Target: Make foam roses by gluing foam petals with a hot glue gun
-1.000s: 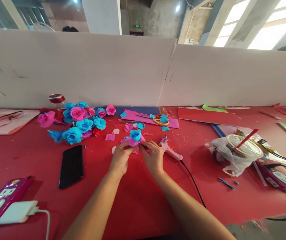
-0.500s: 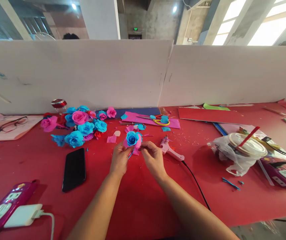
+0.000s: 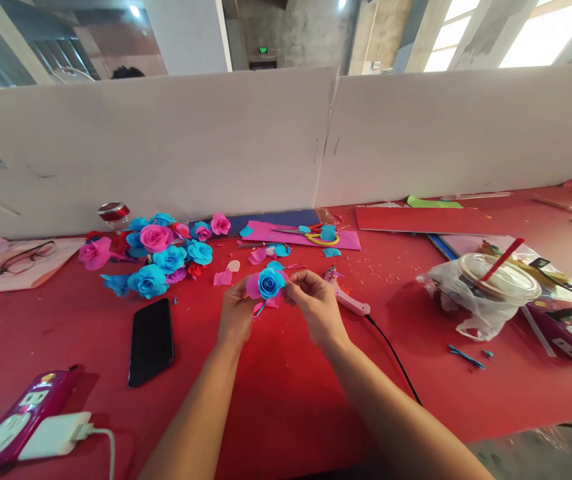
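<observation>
A paper flower [image 3: 270, 284] with a blue rose centre and pink outer petals is held between my two hands above the red table. My left hand [image 3: 236, 313] is closed on its left side, around the stem area, with a short blue stem end [image 3: 261, 309] showing below. At the flower's right edge, the thumb and fingers of my right hand [image 3: 316, 303] pinch a pink petal. Just beyond the right hand lies a pink glue gun [image 3: 351, 301], its cord running toward the front. Loose pink petals [image 3: 223, 277] lie behind the left hand.
Finished blue, pink and red paper flowers [image 3: 149, 280] are heaped at the back left. A black phone [image 3: 151, 342] and a power strip [image 3: 31, 407] lie left. Scissors [image 3: 322, 237] rest on pink paper. A bagged lidded cup [image 3: 499, 280] stands right.
The flower has tipped so its blue centre faces me more and sits slightly right. My right hand has shifted a little right and its fingers have spread along the petal edge.
</observation>
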Tool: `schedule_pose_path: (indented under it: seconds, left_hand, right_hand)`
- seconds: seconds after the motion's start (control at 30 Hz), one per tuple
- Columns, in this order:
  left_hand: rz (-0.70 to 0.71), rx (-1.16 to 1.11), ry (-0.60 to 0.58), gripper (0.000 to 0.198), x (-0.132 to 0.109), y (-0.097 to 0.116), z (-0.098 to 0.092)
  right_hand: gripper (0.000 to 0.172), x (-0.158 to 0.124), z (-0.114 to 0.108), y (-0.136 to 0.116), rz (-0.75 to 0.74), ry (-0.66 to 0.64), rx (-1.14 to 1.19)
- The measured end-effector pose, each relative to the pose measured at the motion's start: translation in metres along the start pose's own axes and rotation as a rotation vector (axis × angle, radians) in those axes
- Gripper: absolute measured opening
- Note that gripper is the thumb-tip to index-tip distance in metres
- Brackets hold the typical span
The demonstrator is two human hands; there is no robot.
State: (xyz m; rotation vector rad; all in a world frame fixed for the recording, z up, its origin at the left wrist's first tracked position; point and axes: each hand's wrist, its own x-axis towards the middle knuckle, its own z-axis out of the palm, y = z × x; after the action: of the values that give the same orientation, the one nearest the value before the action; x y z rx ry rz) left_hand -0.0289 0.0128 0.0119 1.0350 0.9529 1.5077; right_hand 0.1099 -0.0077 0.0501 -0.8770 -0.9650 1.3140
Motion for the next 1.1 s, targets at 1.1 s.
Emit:
schedule_pose_path:
  seconds: [1.1]
  left_hand:
    - [-0.236,0.150,-0.399,0.016,-0.007,0.001,0.001]
  right_hand:
    - [0.022,0.016,-0.031,-0.016,0.238,-0.307,-0.085]
